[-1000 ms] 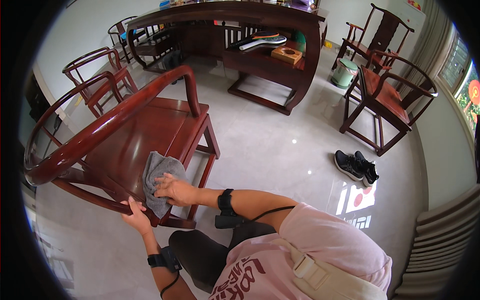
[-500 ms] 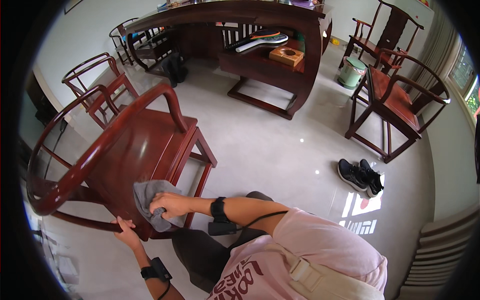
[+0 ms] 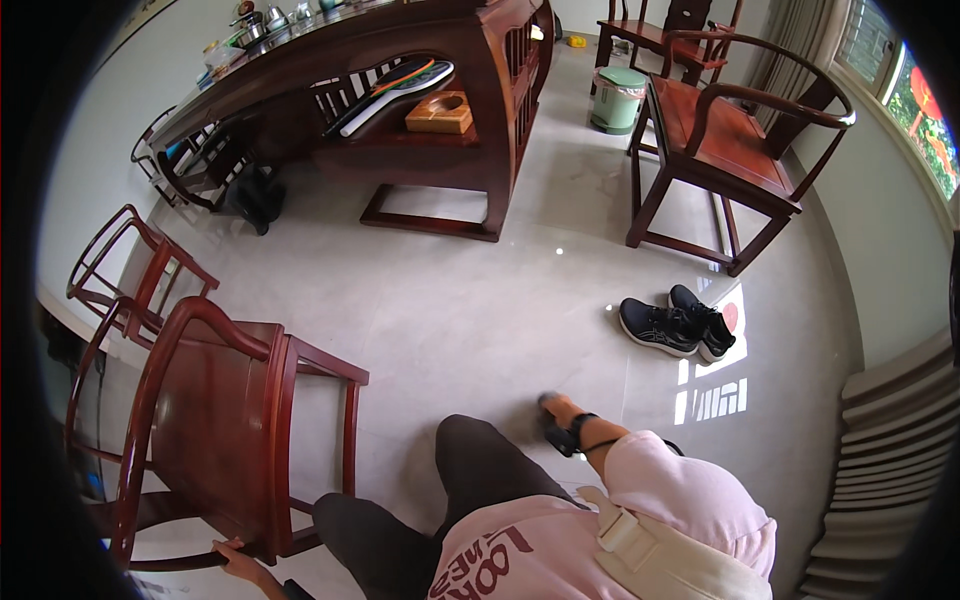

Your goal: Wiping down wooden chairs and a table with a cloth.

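The red-brown chair (image 3: pixel 213 430) is standing lower left, the left hand (image 3: pixel 238 559) gripping its lower edge. The right hand (image 3: pixel 562 407) is hovering lower centre, grip indeterminable. Any hard pull would be risking slippage across the glossy floor (image 3: pixel 430 330).

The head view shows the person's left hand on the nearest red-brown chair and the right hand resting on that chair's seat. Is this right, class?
No: in the head view, the right hand is off the nearest red-brown chair, out over the floor. The left hand is on that chair, as stated.
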`<state>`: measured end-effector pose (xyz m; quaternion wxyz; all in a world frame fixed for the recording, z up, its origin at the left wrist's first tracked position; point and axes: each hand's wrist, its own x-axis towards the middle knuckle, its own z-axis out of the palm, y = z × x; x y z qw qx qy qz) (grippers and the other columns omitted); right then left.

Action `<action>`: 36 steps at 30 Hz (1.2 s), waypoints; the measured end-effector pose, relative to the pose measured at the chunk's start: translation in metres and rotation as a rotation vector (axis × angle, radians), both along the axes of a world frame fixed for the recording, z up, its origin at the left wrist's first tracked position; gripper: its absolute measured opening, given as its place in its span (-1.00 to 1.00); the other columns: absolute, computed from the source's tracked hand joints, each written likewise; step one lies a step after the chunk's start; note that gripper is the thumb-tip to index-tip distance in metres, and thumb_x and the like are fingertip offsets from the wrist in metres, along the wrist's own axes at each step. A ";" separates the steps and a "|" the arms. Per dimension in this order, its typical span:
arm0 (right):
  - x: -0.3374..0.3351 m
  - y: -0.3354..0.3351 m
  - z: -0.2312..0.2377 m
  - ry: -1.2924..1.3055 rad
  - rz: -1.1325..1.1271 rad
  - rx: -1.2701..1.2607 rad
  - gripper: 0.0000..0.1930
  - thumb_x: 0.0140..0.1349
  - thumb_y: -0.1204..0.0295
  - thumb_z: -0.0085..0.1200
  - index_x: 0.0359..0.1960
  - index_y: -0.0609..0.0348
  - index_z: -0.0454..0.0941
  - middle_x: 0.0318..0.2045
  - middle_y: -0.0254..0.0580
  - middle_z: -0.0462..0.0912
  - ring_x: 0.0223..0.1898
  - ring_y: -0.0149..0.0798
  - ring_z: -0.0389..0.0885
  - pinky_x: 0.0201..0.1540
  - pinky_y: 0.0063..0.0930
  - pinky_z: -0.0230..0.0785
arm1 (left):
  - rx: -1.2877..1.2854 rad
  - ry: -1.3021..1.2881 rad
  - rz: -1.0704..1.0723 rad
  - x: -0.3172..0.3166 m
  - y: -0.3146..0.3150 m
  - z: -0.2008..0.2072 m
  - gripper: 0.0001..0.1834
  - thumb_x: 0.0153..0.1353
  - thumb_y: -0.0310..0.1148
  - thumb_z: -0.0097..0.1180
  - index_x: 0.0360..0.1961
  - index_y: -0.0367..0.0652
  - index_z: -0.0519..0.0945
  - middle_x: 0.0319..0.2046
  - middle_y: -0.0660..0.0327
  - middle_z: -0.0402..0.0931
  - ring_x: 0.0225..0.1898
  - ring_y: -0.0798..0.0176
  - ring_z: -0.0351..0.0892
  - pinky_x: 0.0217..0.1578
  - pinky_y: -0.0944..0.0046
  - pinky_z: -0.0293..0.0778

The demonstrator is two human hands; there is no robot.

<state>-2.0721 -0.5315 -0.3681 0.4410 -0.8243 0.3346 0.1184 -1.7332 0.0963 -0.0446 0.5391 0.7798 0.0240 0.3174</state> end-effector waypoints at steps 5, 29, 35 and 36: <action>-0.074 0.014 0.035 0.042 -0.089 0.356 -0.73 0.02 0.48 0.08 -0.19 0.10 0.56 -0.29 -0.14 0.65 -0.18 -0.12 0.62 -0.06 -0.25 0.45 | -0.017 0.132 -0.004 0.005 0.017 0.003 -0.62 0.33 -0.18 -0.05 -0.53 -0.26 0.40 -0.65 0.25 0.32 -0.50 0.30 0.39 -0.27 0.27 0.45; -0.196 0.091 -0.021 0.303 -0.666 -0.104 -0.56 0.02 0.53 0.00 0.00 -0.12 0.47 -0.03 0.16 0.40 -0.03 0.23 0.45 0.01 -0.03 0.38 | -0.028 0.447 0.220 -0.066 -0.120 0.003 -0.66 0.00 -0.38 0.09 -0.18 -0.30 0.46 -0.27 0.04 0.52 -0.33 0.08 0.51 -0.42 -0.05 0.49; -0.223 0.123 0.004 0.318 -0.685 -0.216 -0.75 0.23 0.41 -0.17 -0.10 -0.14 0.47 -0.02 0.00 0.30 0.02 0.12 0.35 -0.05 0.07 0.38 | -0.022 0.779 0.098 -0.077 -0.117 -0.011 -0.65 0.01 -0.29 0.07 -0.16 -0.21 0.47 -0.28 0.10 0.53 -0.32 0.10 0.53 -0.40 -0.09 0.48; -0.227 0.121 0.004 0.305 -0.671 -0.252 -0.74 0.22 0.45 -0.17 -0.09 -0.14 0.45 -0.03 0.01 0.28 -0.01 0.16 0.34 -0.07 0.06 0.40 | -0.018 0.838 0.071 -0.079 -0.117 -0.013 -0.65 0.01 -0.28 0.07 -0.16 -0.19 0.47 -0.29 0.11 0.53 -0.32 0.10 0.53 -0.40 -0.09 0.48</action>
